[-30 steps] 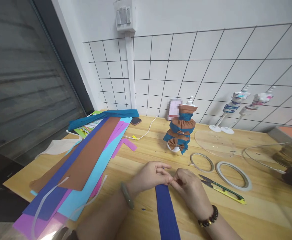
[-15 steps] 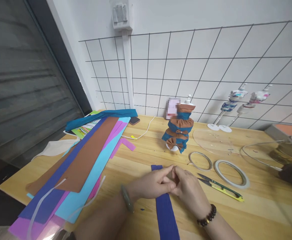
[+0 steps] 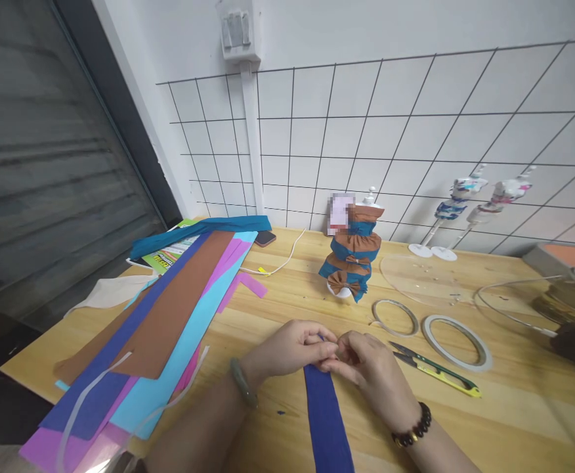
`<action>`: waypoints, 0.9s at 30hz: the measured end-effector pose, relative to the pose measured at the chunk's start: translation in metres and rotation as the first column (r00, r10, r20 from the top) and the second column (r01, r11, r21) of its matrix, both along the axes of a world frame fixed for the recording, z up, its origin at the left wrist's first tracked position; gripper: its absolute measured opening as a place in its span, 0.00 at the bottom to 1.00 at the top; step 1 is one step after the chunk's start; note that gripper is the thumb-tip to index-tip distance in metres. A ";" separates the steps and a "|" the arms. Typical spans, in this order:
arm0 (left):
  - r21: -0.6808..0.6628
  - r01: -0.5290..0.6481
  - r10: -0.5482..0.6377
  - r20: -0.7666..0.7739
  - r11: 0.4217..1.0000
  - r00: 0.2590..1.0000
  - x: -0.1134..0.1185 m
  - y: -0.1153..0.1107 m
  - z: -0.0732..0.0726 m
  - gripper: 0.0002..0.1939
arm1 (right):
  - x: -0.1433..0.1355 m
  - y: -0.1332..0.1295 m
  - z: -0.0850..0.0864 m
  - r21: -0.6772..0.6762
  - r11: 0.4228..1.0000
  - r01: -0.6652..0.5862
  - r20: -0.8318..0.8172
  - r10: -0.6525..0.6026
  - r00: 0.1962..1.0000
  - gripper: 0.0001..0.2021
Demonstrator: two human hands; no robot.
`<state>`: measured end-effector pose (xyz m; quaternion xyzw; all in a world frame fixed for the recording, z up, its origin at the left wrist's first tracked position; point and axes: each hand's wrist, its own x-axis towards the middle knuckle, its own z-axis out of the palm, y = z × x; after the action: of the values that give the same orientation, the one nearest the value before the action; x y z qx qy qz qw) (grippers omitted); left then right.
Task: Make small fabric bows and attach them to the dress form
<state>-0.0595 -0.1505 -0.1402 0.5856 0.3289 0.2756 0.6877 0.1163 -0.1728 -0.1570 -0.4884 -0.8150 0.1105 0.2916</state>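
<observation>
A long dark blue strip point(image 3: 327, 420) runs from the near edge of the view up under both hands. My left hand point(image 3: 301, 345), with a jade bangle at the wrist, is closed over the strip's far end, and a bit of blue shows between its fingers. My right hand point(image 3: 366, 364), wearing dark beads, pinches right beside the left fingertips; whatever it grips is too small to make out. Just right of it lie yellow-handled snips point(image 3: 445, 376). Behind the hands stands a small dress form point(image 3: 356, 253) wrapped in brown and teal pieces with bows.
Brown, blue, cyan and purple strips point(image 3: 169, 315) are piled on the left. Two rings of tape point(image 3: 484, 358) lie on the right. Two small decorated stands point(image 3: 449, 210) are by the wall grid, and a cable point(image 3: 494, 309) curves near a tin at the right.
The strip's far end, earlier flat and visible beyond my hands, is now gathered up at my left fingers. My left hand has shifted slightly left, and the hands' fingertips have moved a little.
</observation>
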 end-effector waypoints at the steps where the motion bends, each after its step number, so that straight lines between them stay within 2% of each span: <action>1: -0.018 0.010 -0.010 0.011 1.000 1.000 0.001 -0.001 0.000 0.16 | 0.000 -0.001 0.000 0.019 1.000 -0.016 -0.006 0.016 1.000 0.15; 5: -0.113 0.004 0.005 0.079 0.994 0.997 0.005 -0.004 -0.002 0.18 | 0.003 0.000 -0.001 0.106 0.992 -0.062 -0.039 0.066 0.997 0.15; 8: -0.133 -0.007 0.023 0.125 0.991 0.992 0.009 -0.005 -0.006 0.22 | 0.003 0.000 -0.001 0.117 0.992 -0.041 -0.058 0.048 0.997 0.14; 10: -0.137 -0.027 0.047 0.141 0.990 0.989 0.012 -0.004 -0.008 0.23 | 0.000 -0.001 -0.002 0.043 0.999 0.010 -0.105 -0.005 0.994 0.14; 12: -0.144 -0.047 0.069 0.151 0.988 0.986 0.014 -0.004 -0.008 0.24 | -0.004 -0.001 -0.003 -0.100 0.994 0.050 -0.198 -0.069 0.978 0.15; 14: -0.128 -0.069 0.089 0.154 0.989 0.984 0.014 -0.002 -0.007 0.23 | -0.007 -0.002 -0.002 -0.234 0.971 0.038 -0.305 -0.111 0.946 0.16; 16: -0.080 -0.114 0.125 0.138 0.990 0.983 0.012 0.001 -0.006 0.20 | -0.008 -0.002 0.000 -0.287 0.958 0.014 -0.392 -0.131 0.911 0.15; 19: -0.007 -0.205 0.205 0.082 0.979 0.975 0.006 0.007 -0.007 0.14 | -0.009 -0.003 0.002 -0.225 0.974 0.016 -0.450 -0.118 0.885 0.11; 21: 0.003 -0.268 0.268 0.064 0.963 0.961 0.003 0.011 -0.010 0.14 | -0.010 -0.003 0.002 -0.158 0.988 0.000 -0.450 -0.072 0.890 0.09; 24: -0.040 -0.325 0.327 0.069 0.945 0.943 0.003 0.013 -0.014 0.18 | -0.013 -0.004 -0.001 -0.063 0.997 -0.054 -0.387 0.025 0.922 0.08; 27: -0.054 -0.312 0.315 0.060 0.948 0.947 0.005 0.011 -0.014 0.24 | -0.014 -0.004 -0.003 -0.008 0.999 -0.052 -0.323 0.046 0.945 0.08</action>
<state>-0.0543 -0.1397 -0.1540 0.5010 0.4004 0.3939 0.6584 0.1020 -0.1773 -0.1600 -0.4457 -0.7673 0.2030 0.4140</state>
